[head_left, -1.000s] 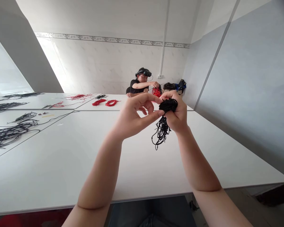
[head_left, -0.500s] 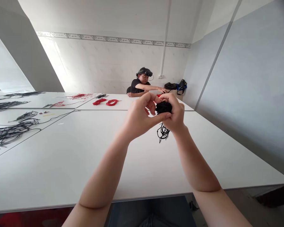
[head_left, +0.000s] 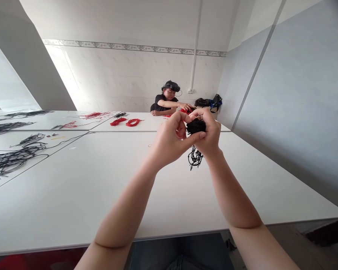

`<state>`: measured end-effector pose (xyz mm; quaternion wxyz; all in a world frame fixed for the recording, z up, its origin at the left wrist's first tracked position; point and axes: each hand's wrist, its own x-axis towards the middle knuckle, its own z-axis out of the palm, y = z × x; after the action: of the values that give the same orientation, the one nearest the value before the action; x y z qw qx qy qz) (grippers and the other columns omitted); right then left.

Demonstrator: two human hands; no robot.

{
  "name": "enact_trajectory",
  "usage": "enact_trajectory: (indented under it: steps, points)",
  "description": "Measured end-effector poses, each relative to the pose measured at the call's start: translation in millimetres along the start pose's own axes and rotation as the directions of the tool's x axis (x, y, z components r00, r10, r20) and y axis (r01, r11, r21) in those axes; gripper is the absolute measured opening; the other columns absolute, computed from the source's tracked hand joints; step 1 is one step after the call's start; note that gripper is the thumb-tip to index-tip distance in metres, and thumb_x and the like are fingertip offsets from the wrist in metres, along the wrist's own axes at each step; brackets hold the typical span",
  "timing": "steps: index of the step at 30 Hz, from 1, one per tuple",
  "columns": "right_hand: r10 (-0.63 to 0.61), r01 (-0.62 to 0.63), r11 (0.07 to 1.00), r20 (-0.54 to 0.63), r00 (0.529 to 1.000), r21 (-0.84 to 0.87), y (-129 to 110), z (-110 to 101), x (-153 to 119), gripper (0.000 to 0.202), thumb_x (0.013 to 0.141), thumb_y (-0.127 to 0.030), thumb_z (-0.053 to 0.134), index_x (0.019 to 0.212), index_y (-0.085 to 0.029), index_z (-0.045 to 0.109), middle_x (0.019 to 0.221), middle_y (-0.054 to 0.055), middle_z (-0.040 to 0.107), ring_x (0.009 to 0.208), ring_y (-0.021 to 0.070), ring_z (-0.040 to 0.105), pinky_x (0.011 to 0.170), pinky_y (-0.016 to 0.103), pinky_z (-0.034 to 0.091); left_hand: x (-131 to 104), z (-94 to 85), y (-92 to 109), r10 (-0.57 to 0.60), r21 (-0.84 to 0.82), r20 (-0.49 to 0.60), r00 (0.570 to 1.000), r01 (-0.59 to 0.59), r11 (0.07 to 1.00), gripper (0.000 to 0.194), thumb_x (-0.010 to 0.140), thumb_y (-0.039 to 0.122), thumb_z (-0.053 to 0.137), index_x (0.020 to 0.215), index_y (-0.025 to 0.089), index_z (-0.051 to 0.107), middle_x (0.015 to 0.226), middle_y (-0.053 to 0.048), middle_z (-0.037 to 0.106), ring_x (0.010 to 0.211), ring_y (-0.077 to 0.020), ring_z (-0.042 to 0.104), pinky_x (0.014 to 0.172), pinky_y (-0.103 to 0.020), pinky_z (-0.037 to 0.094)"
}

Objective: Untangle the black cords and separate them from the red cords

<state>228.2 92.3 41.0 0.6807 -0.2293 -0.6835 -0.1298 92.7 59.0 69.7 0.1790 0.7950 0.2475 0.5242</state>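
A dense bundle of black cords (head_left: 196,126) is held between my two hands, raised over the white table (head_left: 107,187). My left hand (head_left: 171,137) curls at its left side, with the thumb pressed across the lower front of the bundle. On the other side my right hand (head_left: 212,131) wraps round the bundle, fingers bent over its top. Loose looped black cord ends (head_left: 195,157) hang below the hands. The fingertips at the back are partly hidden.
Red cord coils (head_left: 133,122) lie beyond my left hand. Black cord piles (head_left: 14,159) spread over the left tables. Across the table sits a person (head_left: 166,99) in black, one hand on red and black cords (head_left: 187,110). Bags (head_left: 211,102) stand behind.
My hands and the black bundle have shifted very slightly right. Across the table, the person's reaching hand has moved left, and more red cord shows beneath it.
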Motion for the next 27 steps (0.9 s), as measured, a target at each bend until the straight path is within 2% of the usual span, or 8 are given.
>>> enact_trajectory:
  steps: [7, 10, 13, 17, 21, 27]
  points:
    - [0.103, -0.094, 0.987, -0.061, 0.993, 0.132, -5.3, 0.2, 1.0, 0.005, 0.085, -0.027, 0.049, 0.085, -0.022, 0.05, 0.075, -0.002, 0.055, 0.057, 0.0093, 0.051, 0.05, 0.022, 0.04, -3.0, 6.9, -0.8, 0.044, -0.002, 0.017, 0.999, -0.044, 0.999, 0.036, 0.071, 0.035, 0.077, 0.085, 0.021, 0.047, 0.063, 0.006, 0.04, 0.057, -0.0103, 0.04, 0.053, -0.026, 0.038]
    - [0.118, -0.102, 0.98, -0.088, 0.989, 0.172, -4.2, -0.1, 1.6, 0.01, 0.088, -0.03, 0.047, 0.083, -0.022, 0.05, 0.076, -0.001, 0.054, 0.064, 0.0116, 0.054, 0.054, 0.024, 0.043, -4.7, 7.1, 0.8, 0.08, -0.004, 0.026, 0.996, -0.08, 0.997, 0.032, 0.072, 0.031, 0.076, 0.087, 0.022, 0.049, 0.065, 0.005, 0.041, 0.058, -0.0104, 0.041, 0.054, -0.025, 0.039]
    - [0.105, -0.087, 0.982, -0.096, 0.99, 0.169, -1.6, -0.6, 1.4, 0.017, 0.089, -0.039, 0.047, 0.084, -0.022, 0.05, 0.076, 0.0, 0.054, 0.065, 0.013, 0.054, 0.056, 0.026, 0.044, -5.6, 4.8, 4.8, 0.107, 0.005, -0.024, 0.994, -0.107, 0.994, 0.029, 0.074, 0.025, 0.074, 0.093, 0.022, 0.052, 0.066, 0.005, 0.041, 0.06, -0.0107, 0.043, 0.058, -0.026, 0.041]
    - [0.077, -0.065, 0.992, -0.109, 0.991, 0.111, -2.4, -1.1, 1.2, 0.022, 0.089, -0.044, 0.047, 0.084, -0.023, 0.05, 0.076, 0.001, 0.054, 0.063, 0.0128, 0.051, 0.053, 0.026, 0.042, -5.5, 3.6, 8.3, 0.113, 0.021, -0.063, 0.992, -0.112, 0.994, 0.04, 0.07, 0.024, 0.076, 0.102, 0.023, 0.051, 0.072, 0.004, 0.046, 0.065, -0.0117, 0.048, 0.062, -0.026, 0.043]
    - [0.063, -0.056, 0.995, -0.096, 0.993, 0.077, -7.9, -2.3, 2.2, 0.017, 0.088, -0.04, 0.046, 0.085, -0.023, 0.05, 0.077, 0.0, 0.053, 0.063, 0.0124, 0.052, 0.053, 0.024, 0.042, -5.2, 5.6, 7.2, 0.127, 0.034, -0.02, 0.992, -0.126, 0.991, 0.038, 0.073, 0.025, 0.074, 0.103, 0.023, 0.052, 0.078, 0.002, 0.05, 0.068, -0.012, 0.049, 0.064, -0.027, 0.044]
    - [0.05, -0.039, 0.991, -0.084, 0.995, 0.13, -8.2, -3.1, 3.0, 0.01, 0.085, -0.032, 0.045, 0.085, -0.023, 0.05, 0.076, -0.001, 0.053, 0.061, 0.0109, 0.052, 0.053, 0.024, 0.042, -5.2, 6.7, 6.1, 0.143, 0.058, -0.008, 0.99, -0.142, 0.988, 0.033, 0.074, 0.023, 0.073, 0.098, 0.022, 0.05, 0.077, 0.003, 0.05, 0.067, -0.0115, 0.047, 0.063, -0.027, 0.043]
